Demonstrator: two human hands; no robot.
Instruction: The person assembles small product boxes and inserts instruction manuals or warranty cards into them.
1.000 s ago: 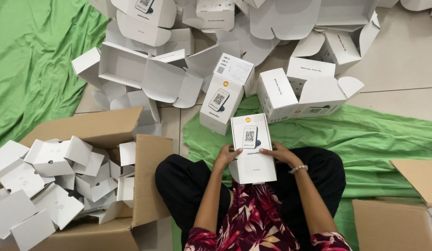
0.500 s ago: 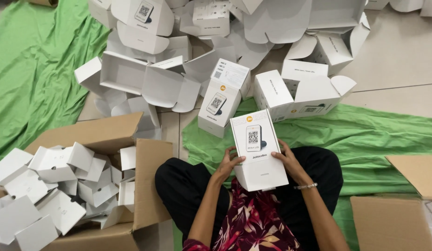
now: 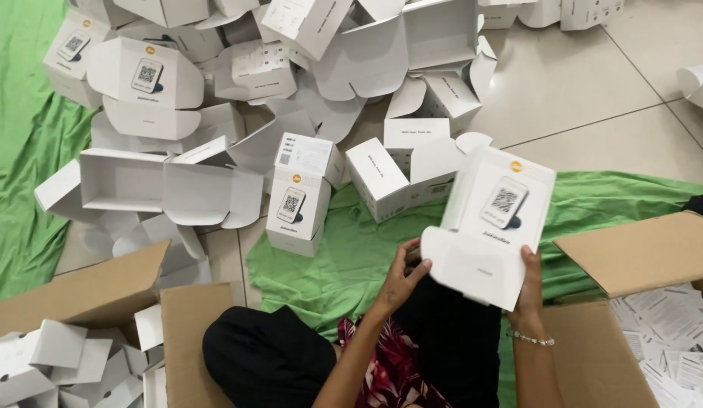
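I see both hands gripping white box (image 3: 487,227) — left hand (image 3: 401,281) at its lower flap, right hand (image 3: 528,281) under its near edge. Flap seemingly still unfolded. Finished boxes (image 3: 297,208) piled beyond hands — flat blanks (image 3: 57,363) left in carton (image 3: 94,291).

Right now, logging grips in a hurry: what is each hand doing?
Left hand: closed on the white box, at its lower left flap.
Right hand: closed on the same box's lower right edge.

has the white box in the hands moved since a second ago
Yes. The white box has shifted to the person's right, away from the upright closed box on the green cloth, toward the cardboard carton.
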